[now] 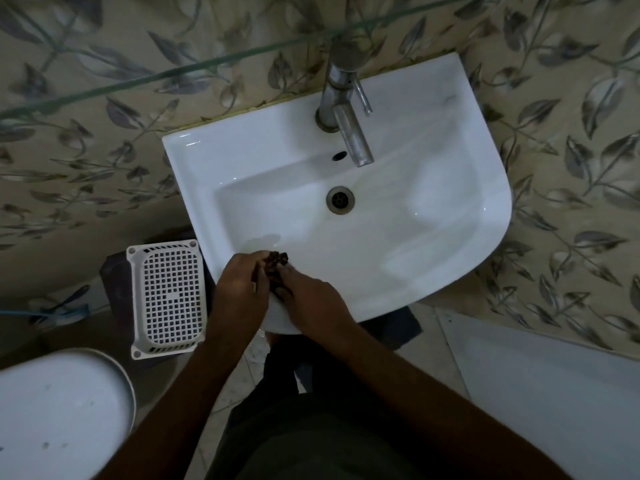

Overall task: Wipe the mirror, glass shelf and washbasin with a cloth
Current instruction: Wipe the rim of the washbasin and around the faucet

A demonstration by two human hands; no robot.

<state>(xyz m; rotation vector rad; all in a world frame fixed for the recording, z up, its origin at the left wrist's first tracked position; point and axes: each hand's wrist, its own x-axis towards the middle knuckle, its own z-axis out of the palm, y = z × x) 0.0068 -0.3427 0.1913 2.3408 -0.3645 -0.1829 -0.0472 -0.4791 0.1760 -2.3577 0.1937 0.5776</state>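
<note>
A white washbasin [398, 216] fills the middle of the head view, with a metal tap [343, 109] at its back and a drain [340, 199] in the bowl. Over the basin's near left rim, my left hand [240, 289] and my right hand [308, 301] both grip a small dark bunched cloth [276, 265] between them. The cloth is twisted and mostly hidden by my fingers. A glass shelf edge [207, 65] runs diagonally across the top of the view. No mirror is in view.
A white perforated plastic basket [168, 296] stands just left of the basin. A white toilet lid [59, 410] is at the lower left. Leaf-patterned tiles [571, 168] cover the wall around the basin. A pale panel [554, 393] lies at the lower right.
</note>
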